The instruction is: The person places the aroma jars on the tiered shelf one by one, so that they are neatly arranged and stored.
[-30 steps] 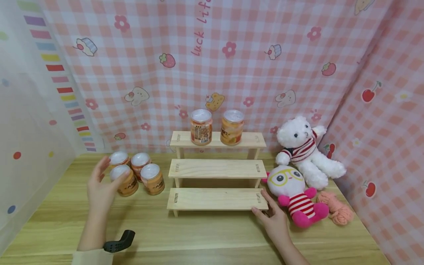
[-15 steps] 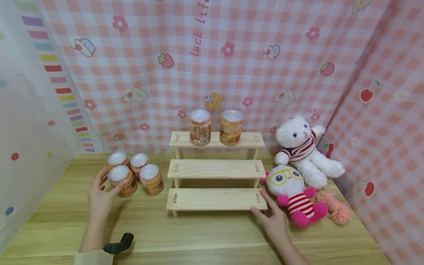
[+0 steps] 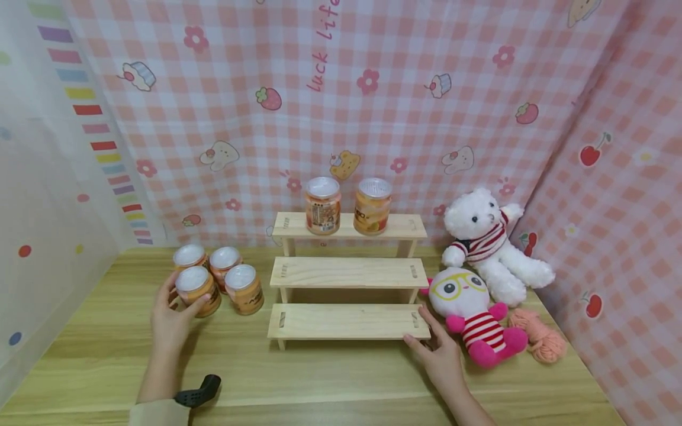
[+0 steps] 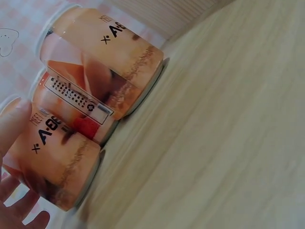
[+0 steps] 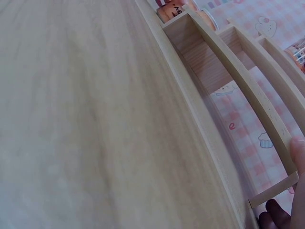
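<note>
My left hand (image 3: 169,316) is round the front-left orange can (image 3: 209,300) with a silver lid, in a cluster of several at the left of the table. In the left wrist view the thumb lies on that can (image 4: 64,155) near its top, and the fingers reach behind its lower side. The can stands upright on the table. With my right hand (image 3: 442,358) I hold the right end of the lowest step of a three-tier wooden shelf (image 3: 346,322). The right wrist view has the thumb on the step's edge (image 5: 286,145) and fingers below it.
Two matching cans, one left (image 3: 322,213) and one right (image 3: 372,214), stand on the shelf's top tier. To its right lie a pink doll (image 3: 482,331), a white teddy bear (image 3: 495,260) and peach yarn (image 3: 540,337). A gingham curtain (image 3: 405,118) hangs behind.
The left hand has moved slightly right and closed in on the front-left can, its thumb and fingers now round it. The right hand stays at the shelf's end.
</note>
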`<state>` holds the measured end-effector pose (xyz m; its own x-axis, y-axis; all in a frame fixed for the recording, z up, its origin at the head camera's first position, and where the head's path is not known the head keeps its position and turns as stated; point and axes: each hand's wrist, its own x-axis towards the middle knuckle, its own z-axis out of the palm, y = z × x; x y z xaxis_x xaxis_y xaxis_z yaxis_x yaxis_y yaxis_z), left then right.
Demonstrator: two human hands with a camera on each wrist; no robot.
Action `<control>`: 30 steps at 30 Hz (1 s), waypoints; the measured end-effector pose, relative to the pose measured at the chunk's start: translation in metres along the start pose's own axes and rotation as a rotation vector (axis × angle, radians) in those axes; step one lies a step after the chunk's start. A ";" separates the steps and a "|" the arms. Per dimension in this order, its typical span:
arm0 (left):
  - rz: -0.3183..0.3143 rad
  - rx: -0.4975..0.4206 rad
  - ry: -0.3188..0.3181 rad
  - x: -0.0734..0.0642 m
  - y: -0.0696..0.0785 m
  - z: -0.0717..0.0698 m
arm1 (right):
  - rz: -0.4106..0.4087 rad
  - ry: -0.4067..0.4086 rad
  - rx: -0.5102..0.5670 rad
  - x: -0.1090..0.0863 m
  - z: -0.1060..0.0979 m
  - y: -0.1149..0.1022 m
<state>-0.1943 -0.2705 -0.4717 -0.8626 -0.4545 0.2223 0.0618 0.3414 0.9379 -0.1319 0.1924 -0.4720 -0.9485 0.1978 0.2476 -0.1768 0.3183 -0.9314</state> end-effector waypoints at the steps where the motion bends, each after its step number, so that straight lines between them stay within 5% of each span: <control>1: -0.004 -0.011 -0.001 0.000 0.000 0.001 | 0.000 0.002 -0.002 0.000 0.000 0.000; 15: -0.022 -0.140 0.077 -0.001 -0.006 0.009 | -0.012 0.002 0.014 -0.001 0.001 0.000; 25: -0.005 -0.168 0.089 -0.001 -0.004 0.007 | -0.012 0.011 0.008 0.000 0.000 -0.001; 30: 0.019 -0.108 0.094 -0.002 0.006 0.002 | -0.013 0.010 -0.014 0.000 0.001 0.001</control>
<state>-0.1926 -0.2661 -0.4670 -0.8104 -0.5254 0.2593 0.1358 0.2621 0.9554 -0.1325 0.1920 -0.4730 -0.9433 0.2030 0.2625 -0.1853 0.3342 -0.9241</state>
